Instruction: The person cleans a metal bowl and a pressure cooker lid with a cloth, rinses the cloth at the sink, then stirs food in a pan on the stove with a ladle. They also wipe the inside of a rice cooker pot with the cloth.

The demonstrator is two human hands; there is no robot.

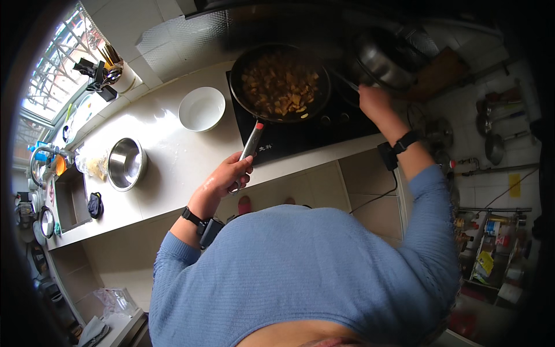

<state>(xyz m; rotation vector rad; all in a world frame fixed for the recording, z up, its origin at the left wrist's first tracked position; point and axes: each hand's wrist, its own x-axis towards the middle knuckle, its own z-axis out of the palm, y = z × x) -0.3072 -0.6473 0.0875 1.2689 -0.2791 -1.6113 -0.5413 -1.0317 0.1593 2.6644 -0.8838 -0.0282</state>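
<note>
My left hand grips the metal handle of a dark frying pan on the black glass cooktop. Browned, diced food lies spread in the pan. To the right of the pan, my right hand is closed around the end of a thin metal utensil; its far end is blurred and dark, so I cannot tell its kind. An empty white bowl stands on the counter left of the cooktop.
Further left are a steel bowl, a plastic bag of food, a small black item and the sink. A steel pot stands behind my right hand, beside a wooden board. A black cable hangs at the counter's front.
</note>
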